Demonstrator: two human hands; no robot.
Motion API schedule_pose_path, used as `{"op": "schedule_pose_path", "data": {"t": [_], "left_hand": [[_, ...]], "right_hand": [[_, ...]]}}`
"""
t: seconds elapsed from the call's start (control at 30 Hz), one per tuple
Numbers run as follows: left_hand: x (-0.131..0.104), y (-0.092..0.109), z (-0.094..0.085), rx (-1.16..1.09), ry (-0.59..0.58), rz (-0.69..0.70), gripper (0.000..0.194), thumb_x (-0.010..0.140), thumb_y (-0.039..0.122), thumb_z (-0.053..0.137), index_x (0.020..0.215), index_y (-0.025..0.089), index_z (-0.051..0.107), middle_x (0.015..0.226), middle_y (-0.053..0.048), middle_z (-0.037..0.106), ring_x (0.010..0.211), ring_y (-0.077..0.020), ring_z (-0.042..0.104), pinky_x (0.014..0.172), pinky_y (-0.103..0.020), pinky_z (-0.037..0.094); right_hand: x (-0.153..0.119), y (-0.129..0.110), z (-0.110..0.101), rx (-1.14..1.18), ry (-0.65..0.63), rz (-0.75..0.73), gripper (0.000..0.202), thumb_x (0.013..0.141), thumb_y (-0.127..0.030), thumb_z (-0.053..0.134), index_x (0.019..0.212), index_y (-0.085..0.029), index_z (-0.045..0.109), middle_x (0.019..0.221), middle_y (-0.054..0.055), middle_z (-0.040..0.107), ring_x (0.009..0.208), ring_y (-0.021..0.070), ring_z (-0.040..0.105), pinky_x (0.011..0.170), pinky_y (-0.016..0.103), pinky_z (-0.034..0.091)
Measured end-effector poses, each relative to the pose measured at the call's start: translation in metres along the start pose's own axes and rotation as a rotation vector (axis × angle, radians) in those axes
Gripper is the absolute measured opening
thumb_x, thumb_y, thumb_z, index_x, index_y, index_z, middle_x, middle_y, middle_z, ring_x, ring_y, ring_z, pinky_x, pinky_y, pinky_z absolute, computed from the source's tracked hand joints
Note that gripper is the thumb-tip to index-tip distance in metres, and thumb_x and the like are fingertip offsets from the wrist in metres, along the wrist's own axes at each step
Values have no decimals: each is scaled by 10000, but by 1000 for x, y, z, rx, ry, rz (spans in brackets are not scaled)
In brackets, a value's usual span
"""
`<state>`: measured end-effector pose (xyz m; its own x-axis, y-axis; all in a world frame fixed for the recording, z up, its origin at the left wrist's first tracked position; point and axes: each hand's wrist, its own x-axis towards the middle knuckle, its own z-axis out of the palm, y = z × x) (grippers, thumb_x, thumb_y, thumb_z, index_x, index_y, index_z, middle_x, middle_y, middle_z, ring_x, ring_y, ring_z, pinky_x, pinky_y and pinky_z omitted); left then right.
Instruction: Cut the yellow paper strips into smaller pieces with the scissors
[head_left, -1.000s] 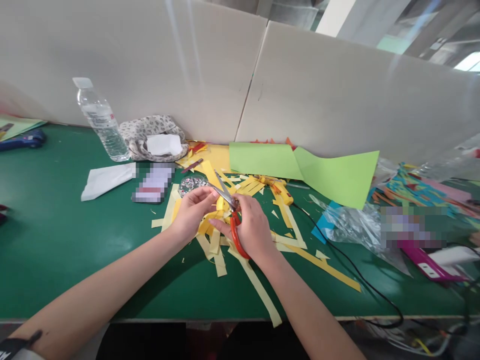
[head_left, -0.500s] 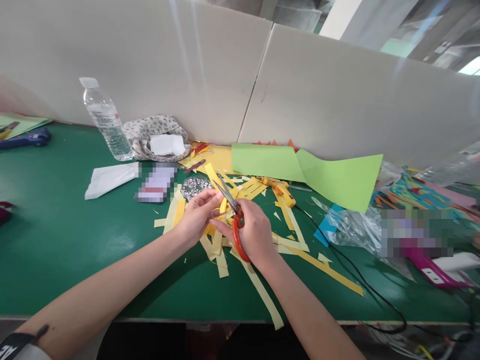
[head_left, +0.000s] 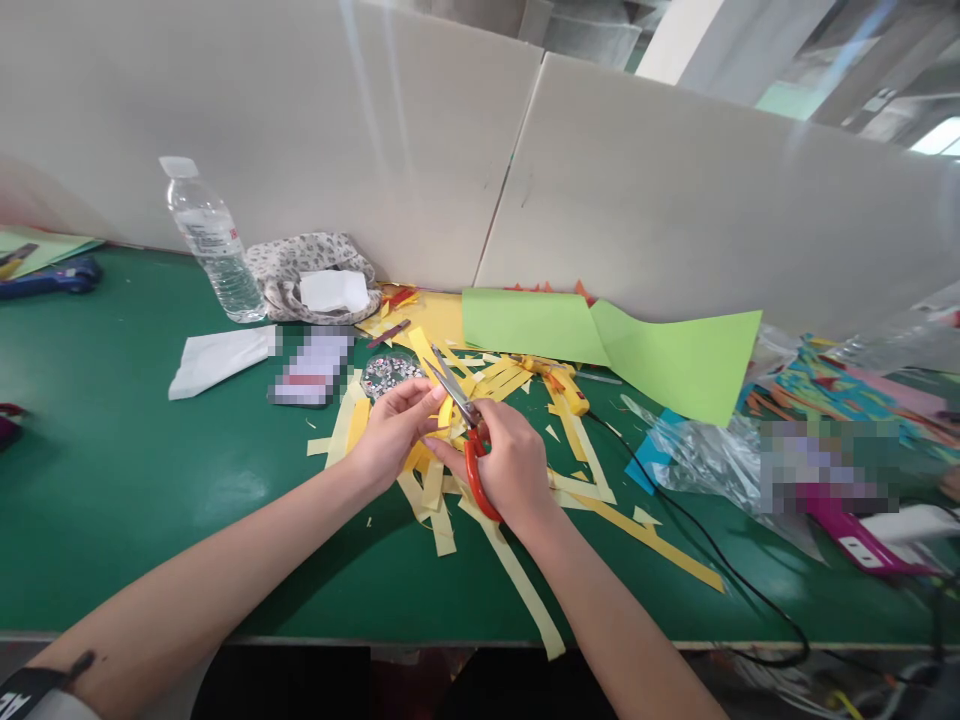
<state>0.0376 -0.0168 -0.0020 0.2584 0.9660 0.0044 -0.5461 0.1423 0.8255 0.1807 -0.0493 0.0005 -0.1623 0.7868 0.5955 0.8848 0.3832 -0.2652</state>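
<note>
My left hand (head_left: pixel 394 428) pinches a narrow yellow paper strip (head_left: pixel 445 412) between thumb and fingers. In my right hand (head_left: pixel 516 465) is a pair of scissors (head_left: pixel 474 468) with red handles. Their blades are slightly parted and point up and left, close beside the left fingertips; whether they touch the strip I cannot tell. Beneath both hands lies a loose heap of yellow and cream paper strips (head_left: pixel 444 525). A clear round case of small shiny pieces (head_left: pixel 391 374) sits just behind the left hand.
A yellow glue gun (head_left: pixel 571 390) trails a black cord (head_left: pixel 701 530) to the right. Green paper sheets (head_left: pixel 671 355) lean near the partition. At the back left stand a water bottle (head_left: pixel 217 245) and a spotted cloth pouch (head_left: pixel 289 265). Plastic wrap (head_left: pixel 712 465) lies on the right.
</note>
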Motion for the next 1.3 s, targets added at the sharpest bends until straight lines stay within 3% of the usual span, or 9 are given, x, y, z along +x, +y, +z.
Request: {"op": "schedule_pose_path", "data": {"t": [0.23,0.37,0.63,1.03,1.3], "left_hand": [[0,0,0,8,-33,21,138,724,292,682,755,168,630,737,19,617,628,-58,559,547,-151,434],[-1,-1,1,4,-36,11,154,713,303,691,752,170,623,703,23,614,607,-66,557,547,-169,436],[1,2,-2,-25,-8,8,146,702,283,704,736,172,615,719,27,626,601,-53,566,569,-158,459],[1,-6,-3,59,-19,34,104,716,249,693,779,174,659,726,16,601,658,-63,548,594,-154,444],[-2,-2,-1,36,-34,14,118,727,266,684,723,161,632,714,16,605,605,-47,520,531,-141,406]], "right_hand": [[1,1,1,11,40,-24,341,748,-519,574,800,-184,534,647,31,563,588,148,507,551,253,364],[1,3,2,91,60,38,353,739,-516,593,845,-187,525,655,19,576,570,139,508,563,255,381],[5,7,-3,-45,36,16,533,764,-568,505,1079,-142,456,932,125,535,891,267,494,711,361,424],[2,4,-1,-57,-36,-48,334,818,-428,458,1013,-158,493,854,79,550,787,211,494,642,295,384],[1,4,1,-45,27,-40,381,769,-528,513,903,-171,533,773,48,592,726,170,538,587,245,373]]}}
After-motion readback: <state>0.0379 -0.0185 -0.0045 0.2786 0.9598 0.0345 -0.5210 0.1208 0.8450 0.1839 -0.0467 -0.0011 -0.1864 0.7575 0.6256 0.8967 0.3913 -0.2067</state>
